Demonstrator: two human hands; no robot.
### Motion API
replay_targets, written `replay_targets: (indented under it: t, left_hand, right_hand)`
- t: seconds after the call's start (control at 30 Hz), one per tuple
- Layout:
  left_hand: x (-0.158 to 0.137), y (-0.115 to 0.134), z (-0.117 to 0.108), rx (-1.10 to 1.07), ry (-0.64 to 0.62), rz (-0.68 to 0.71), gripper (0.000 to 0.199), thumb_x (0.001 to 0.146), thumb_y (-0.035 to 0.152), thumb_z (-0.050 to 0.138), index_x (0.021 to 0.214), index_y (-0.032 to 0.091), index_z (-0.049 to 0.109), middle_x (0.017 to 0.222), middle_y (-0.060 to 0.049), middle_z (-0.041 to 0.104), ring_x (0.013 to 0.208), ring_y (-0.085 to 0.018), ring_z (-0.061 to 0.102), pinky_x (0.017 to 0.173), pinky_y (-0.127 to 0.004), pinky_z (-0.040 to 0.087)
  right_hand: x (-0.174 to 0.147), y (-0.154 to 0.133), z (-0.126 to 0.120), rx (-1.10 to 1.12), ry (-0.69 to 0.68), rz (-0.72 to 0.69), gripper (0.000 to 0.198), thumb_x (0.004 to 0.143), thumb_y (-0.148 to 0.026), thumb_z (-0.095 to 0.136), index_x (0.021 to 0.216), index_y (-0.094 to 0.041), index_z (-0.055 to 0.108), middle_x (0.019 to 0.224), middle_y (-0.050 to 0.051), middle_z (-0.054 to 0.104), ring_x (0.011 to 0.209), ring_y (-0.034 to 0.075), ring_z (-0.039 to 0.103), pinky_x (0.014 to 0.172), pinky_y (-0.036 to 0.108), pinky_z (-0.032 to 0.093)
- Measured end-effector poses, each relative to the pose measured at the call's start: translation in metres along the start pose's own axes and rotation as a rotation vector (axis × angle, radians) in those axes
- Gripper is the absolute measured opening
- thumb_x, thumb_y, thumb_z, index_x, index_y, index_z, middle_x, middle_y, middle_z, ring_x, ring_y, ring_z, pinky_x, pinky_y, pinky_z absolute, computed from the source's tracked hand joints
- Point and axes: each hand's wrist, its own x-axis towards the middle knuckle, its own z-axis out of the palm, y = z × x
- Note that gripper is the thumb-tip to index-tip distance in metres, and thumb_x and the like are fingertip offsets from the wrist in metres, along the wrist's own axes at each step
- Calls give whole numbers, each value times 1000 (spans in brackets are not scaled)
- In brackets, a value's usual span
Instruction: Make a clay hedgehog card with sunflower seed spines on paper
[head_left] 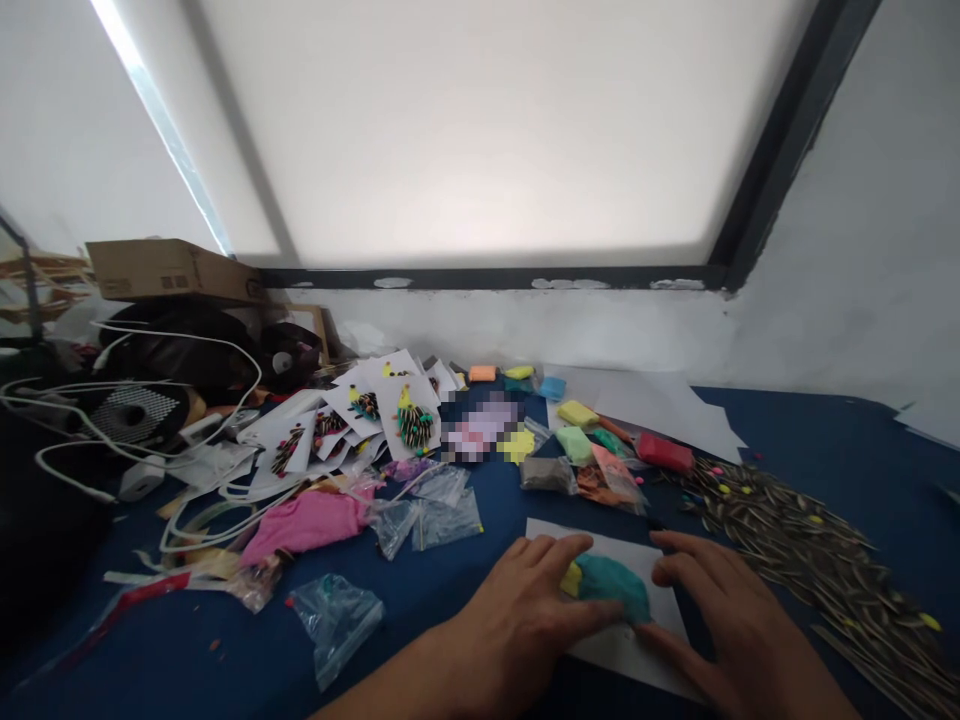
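A flattened piece of teal modelling clay lies on a white sheet of paper, with a small yellow piece of clay at its left end. My left hand rests over the left side of the sheet, its fingers beside the yellow piece and its thumb along the teal clay's lower edge. To the right, my right hand has its fingers spread, with the thumb at the clay's lower right edge and the index finger near the sheet's upper right. Neither hand is closed around anything.
Sunflower seeds lie in a heap at the right. Behind the sheet are a red clay block and a bagged grey block. Finished-looking clay-and-seed pictures, plastic bags, pink cloth-like material and white cables spread leftward.
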Motion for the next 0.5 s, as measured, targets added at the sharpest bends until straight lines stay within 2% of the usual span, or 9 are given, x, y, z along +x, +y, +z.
replay_targets:
  t: [0.17, 0.37, 0.5]
  left_hand:
    - [1, 3, -3, 51, -26, 35, 33, 97, 27, 38, 126, 34, 53, 148, -9, 31, 120, -25, 45, 95, -40, 40]
    - [2, 6, -6, 36, -65, 19, 42, 95, 23, 41, 136, 31, 43, 146, -11, 33, 119, -25, 46, 96, -40, 40]
    - [2, 6, -7, 53, -93, 17, 40, 94, 23, 43, 133, 32, 46, 145, -12, 34, 118, -27, 47, 95, -40, 41]
  right_hand:
    - [2, -2, 2, 34, 24, 19, 19, 75, -37, 65, 83, -24, 53, 103, 11, 66, 99, 29, 64, 76, 41, 54]
    - [1, -4, -2, 61, 9, 71, 17, 79, -39, 62, 83, -24, 55, 105, 11, 66, 100, 27, 63, 79, 40, 53]
    - [1, -3, -6, 58, 15, 65, 14, 82, -38, 58, 81, -24, 58, 105, 10, 67, 99, 27, 64, 79, 40, 53]
